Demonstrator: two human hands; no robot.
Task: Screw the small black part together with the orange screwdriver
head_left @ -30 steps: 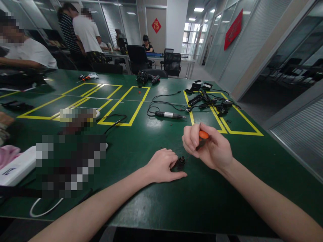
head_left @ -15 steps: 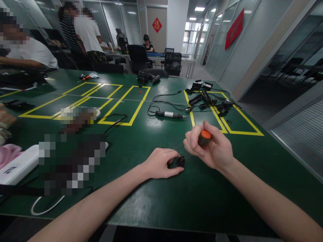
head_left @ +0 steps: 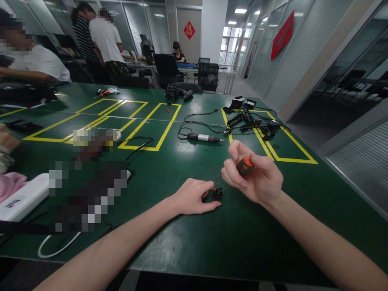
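Observation:
My right hand is closed round the dark handle of a screwdriver, its orange end facing up toward me. A thin shaft shows faintly below the fingers, pointing down and left; its tip is hard to make out. My left hand rests on the green table, with thumb and fingers pinched round a small black cylindrical part. That part stands upright and has a ring-like top. Its lower left side is partly hidden by the fingers.
A corded electric screwdriver lies beyond my hands. Black cables and parts are heaped at the back right. To the left are a white box and a blurred-out dark object. A co-worker sits at the far left.
My right hand's fingers have shifted on the screwdriver, and its handle has tilted. The left hand has drawn its thumb and fingers closer round the black part.

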